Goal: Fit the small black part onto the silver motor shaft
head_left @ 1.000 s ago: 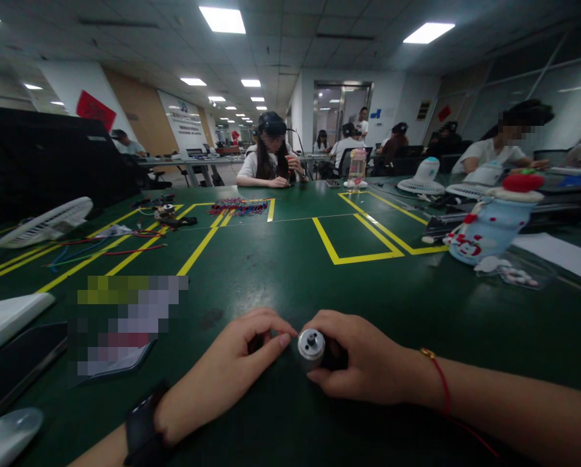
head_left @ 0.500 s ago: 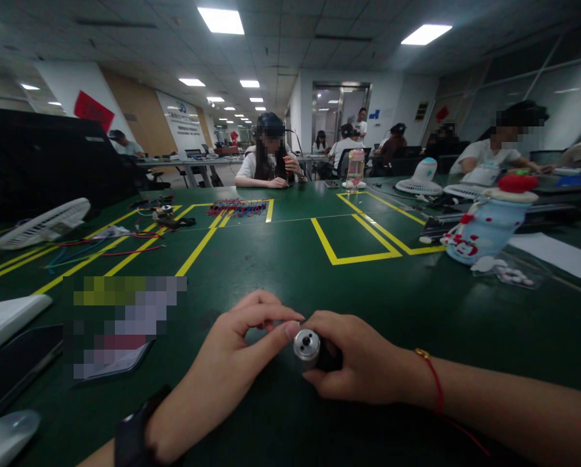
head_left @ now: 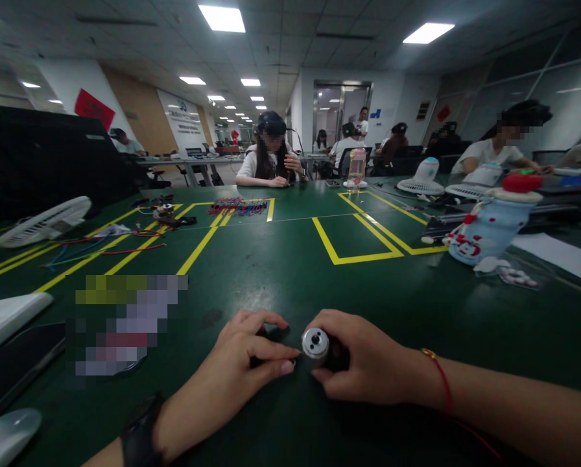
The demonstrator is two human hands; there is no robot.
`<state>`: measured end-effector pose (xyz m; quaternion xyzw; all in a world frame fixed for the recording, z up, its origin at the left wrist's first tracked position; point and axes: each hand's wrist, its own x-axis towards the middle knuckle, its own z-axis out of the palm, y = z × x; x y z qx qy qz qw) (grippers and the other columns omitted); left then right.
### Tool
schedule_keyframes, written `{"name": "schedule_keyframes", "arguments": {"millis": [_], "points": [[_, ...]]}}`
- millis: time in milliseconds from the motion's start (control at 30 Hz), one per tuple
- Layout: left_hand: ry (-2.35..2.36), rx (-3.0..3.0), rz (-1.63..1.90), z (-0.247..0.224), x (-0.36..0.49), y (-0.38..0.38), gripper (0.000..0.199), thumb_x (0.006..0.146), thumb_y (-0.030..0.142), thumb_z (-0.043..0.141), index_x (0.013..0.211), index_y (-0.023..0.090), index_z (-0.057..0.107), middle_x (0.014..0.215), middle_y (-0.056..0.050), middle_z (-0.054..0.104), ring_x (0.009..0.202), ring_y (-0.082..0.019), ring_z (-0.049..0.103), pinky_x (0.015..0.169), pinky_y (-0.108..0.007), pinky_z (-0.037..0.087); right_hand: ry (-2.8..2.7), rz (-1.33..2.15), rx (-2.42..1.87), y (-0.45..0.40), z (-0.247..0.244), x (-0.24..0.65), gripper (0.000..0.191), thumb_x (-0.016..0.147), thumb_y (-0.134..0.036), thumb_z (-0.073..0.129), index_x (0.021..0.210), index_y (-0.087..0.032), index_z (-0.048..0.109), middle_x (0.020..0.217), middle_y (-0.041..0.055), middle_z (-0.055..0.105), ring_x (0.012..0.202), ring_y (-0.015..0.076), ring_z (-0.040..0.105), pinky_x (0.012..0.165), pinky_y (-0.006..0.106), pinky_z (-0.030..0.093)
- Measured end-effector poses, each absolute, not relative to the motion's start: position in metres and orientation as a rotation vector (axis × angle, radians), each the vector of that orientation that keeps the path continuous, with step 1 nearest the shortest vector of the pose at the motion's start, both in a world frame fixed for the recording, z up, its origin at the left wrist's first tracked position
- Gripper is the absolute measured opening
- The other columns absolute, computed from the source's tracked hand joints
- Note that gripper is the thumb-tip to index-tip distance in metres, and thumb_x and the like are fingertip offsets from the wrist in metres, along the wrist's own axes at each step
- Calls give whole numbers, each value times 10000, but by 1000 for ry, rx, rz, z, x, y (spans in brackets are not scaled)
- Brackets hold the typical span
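Observation:
My right hand point(head_left: 363, 353) is wrapped round a dark cylinder with a silver metal end point(head_left: 315, 343). That round end faces me and shows a dark centre hole with smaller holes beside it. Just left of it, my left hand point(head_left: 249, 353) has thumb and index fingertip close together in a pinch. A tiny dark bit shows at those fingertips, too small to name. The left middle finger stretches forward, apart from the cylinder. Both hands are low over the green table point(head_left: 271, 272).
Left lie loose wires point(head_left: 139, 246), a white fan point(head_left: 47, 224), a computer mouse point(head_left: 11, 425) and a blurred-out item point(head_left: 135, 324). A wire bundle point(head_left: 237, 207) is farther back. At right stands a blue bottle point(head_left: 487, 227) by a small plastic bag point(head_left: 514, 275). A person point(head_left: 270, 155) sits opposite.
My left fingertips have moved off the metal end and down to its left, and the tiny dark bit now shows there. The right hand with the cylinder has shifted slightly right.

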<state>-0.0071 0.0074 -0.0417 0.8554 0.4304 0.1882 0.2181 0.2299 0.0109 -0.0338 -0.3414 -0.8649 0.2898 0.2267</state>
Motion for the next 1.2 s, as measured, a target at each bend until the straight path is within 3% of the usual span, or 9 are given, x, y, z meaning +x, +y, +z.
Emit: {"name": "schedule_keyframes", "arguments": {"millis": [267, 500, 833, 1033, 1200], "points": [[1317, 1979, 734, -30, -11, 14, 244, 963, 341, 444, 1060, 277, 659, 1030, -5, 664, 966, -201, 592, 868, -338, 444, -2374, 804, -937, 10, -30, 230, 325, 663, -171, 661, 973, -186, 563, 887, 5, 565, 709, 132, 500, 602, 242, 400], [1224, 2147, 688, -34, -13, 17, 174, 925, 231, 490, 956, 242, 662, 997, -12, 651, 944, -192, 590, 854, -321, 460, -2372, 793, -943, 10, -29, 229, 314, 654, -151, 639, 957, -180, 563, 871, 6, 552, 689, 130, 489, 590, 247, 404], [1186, 2208, 612, -30, -12, 12, 227, 828, 67, 492, 892, 224, 643, 978, -14, 607, 931, -181, 571, 835, -319, 457, -2347, 779, -951, 9, -31, 229, 311, 652, -135, 627, 954, -182, 566, 863, 7, 551, 685, 134, 494, 587, 252, 410], [1164, 2294, 524, -24, -7, 3, 177, 760, 209, 684, 927, 252, 644, 1067, -14, 578, 1027, -228, 525, 916, -381, 397, -2346, 776, -943, 9, -32, 229, 315, 649, -132, 630, 954, -180, 569, 857, 6, 551, 670, 129, 483, 571, 247, 394], [1144, 2309, 517, -26, -4, 4, 116, 783, 279, 701, 896, 269, 678, 1049, -8, 587, 1013, -227, 533, 906, -372, 387, -2349, 792, -926, 10, -32, 228, 314, 658, -144, 637, 963, -180, 568, 868, 12, 557, 674, 133, 491, 572, 248, 391]]}}
